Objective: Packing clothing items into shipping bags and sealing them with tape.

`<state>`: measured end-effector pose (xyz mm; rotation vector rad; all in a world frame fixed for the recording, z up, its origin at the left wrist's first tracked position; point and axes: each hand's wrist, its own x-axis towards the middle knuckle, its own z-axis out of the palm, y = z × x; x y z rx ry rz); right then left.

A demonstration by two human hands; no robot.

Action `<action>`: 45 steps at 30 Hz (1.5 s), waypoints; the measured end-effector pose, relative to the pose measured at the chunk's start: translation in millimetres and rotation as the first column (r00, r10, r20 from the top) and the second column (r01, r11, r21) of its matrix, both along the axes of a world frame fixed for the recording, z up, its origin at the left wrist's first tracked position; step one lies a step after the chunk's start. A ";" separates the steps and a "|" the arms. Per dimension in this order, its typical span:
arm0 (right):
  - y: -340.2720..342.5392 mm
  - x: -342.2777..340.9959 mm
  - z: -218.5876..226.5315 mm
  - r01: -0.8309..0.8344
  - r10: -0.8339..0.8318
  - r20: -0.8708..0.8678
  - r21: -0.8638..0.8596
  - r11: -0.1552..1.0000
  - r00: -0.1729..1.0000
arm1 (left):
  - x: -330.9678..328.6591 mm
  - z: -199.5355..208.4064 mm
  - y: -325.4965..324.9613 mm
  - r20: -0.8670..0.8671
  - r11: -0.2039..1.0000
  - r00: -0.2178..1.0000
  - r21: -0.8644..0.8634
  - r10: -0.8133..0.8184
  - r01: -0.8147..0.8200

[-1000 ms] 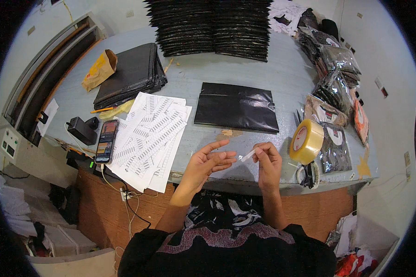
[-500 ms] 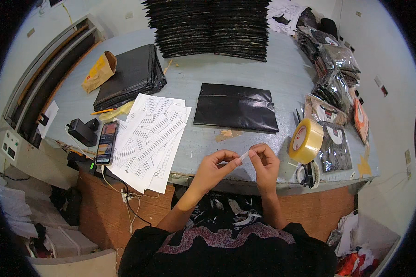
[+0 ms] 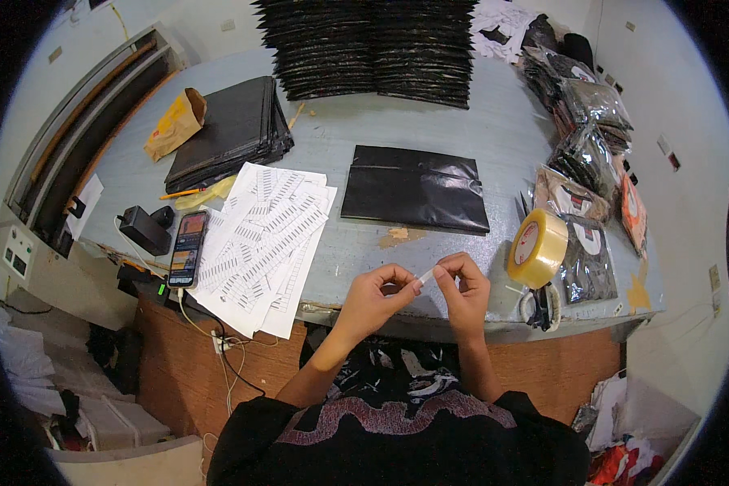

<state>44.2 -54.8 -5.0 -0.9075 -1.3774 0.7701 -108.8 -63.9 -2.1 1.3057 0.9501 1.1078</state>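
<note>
Between my two hands, at the near edge of the table, stretches a small whitish strip, too small to tell its kind. My left hand pinches one end of it between thumb and finger. The other end is in the pinch of my right hand. A flat black plastic packet lies beyond them. To the right of my hands a big roll of clear yellowish packing tape is tilted up, with scissors partly hidden beneath. White printed sheets lie fanned at the left.
A charging phone sits by the sheets, near a black box-shaped device. Stacked black packets carry a brown paper bag. Tall black piles stand at the back. Clear-bagged garments line the right side.
Both hands stay in nearly the same place, still pinching the strip. The strip has turned slightly between the fingertips, and a bit more of it shows.
</note>
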 end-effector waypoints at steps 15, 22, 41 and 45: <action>-2.1 2.7 6.1 0.044 -0.052 0.131 0.068 0.997 0.990 | 4.1 4.6 1.6 0.022 0.997 0.997 -0.022 -0.068 0.068; -0.2 5.7 3.0 -0.029 0.022 0.122 0.054 0.998 0.992 | 2.0 5.3 1.4 0.001 0.997 0.998 -0.024 -0.068 0.068; -5.2 3.7 7.6 -0.200 0.158 -0.250 -0.155 0.967 0.955 | -8.5 11.2 -3.1 0.088 0.976 0.979 -0.100 -0.184 0.193; -4.1 10.1 12.1 -0.173 0.106 -0.347 -0.168 0.970 0.932 | -12.7 12.3 -2.7 0.060 0.975 0.982 -0.119 -0.180 0.186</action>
